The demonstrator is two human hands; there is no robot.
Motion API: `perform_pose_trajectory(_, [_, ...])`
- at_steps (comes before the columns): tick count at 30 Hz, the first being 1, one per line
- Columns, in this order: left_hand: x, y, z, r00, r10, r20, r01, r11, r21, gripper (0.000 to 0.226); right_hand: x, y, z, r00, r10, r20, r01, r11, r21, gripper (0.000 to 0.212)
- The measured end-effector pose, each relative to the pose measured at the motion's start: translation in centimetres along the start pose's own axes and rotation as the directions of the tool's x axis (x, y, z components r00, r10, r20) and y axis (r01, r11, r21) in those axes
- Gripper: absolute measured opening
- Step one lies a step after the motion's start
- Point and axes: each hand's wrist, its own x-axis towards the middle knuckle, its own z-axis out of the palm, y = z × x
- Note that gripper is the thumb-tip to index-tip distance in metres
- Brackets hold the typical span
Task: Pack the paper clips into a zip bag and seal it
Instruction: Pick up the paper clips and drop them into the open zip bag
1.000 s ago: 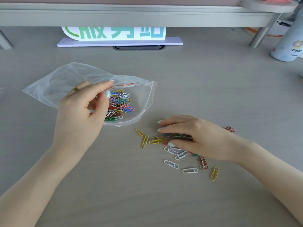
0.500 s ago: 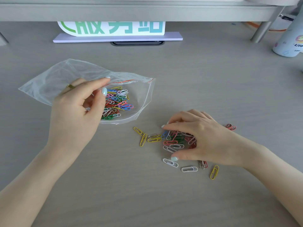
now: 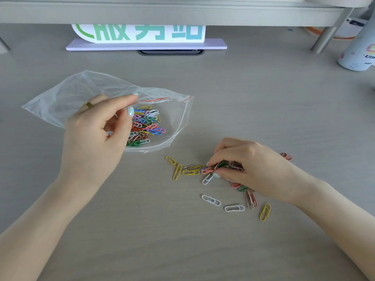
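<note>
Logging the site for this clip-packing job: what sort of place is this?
Probably an office desk or service counter: a grey desktop under a raised shelf, a printed sign on a lilac base, and a drinks bottle at the right edge.

Part of the clip bundle (image 3: 215,168) is covered by the curled fingers of the right hand (image 3: 249,169), so its size cannot be judged. More loose clips (image 3: 242,187) are half hidden under that palm. The near side of the zip bag (image 3: 67,94) is screened by the left hand (image 3: 95,138). The bottle (image 3: 359,51) is cut off by the right edge. The upper part of the sign (image 3: 140,33) is hidden by the shelf (image 3: 162,13), and both forearms are cropped below.
</note>
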Motion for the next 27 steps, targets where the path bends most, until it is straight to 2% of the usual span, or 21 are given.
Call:
perform_pose_trajectory(15, [0.05, 0.17, -0.30, 1.000, -0.002, -0.016, 0.002, 1.000, -0.004, 0.025, -0.24, 0.29, 0.13, 0.996, -0.073, -0.049, 0.066, 0.990, -0.123, 0.009])
perform_pose_trajectory(27, [0.18, 0.32, -0.51, 1.000, 0.000, -0.023, 0.000, 1.000, -0.001, 0.025, -0.11, 0.30, -0.19, 0.992, 0.012, -0.127, 0.009, 0.987, 0.158, 0.012])
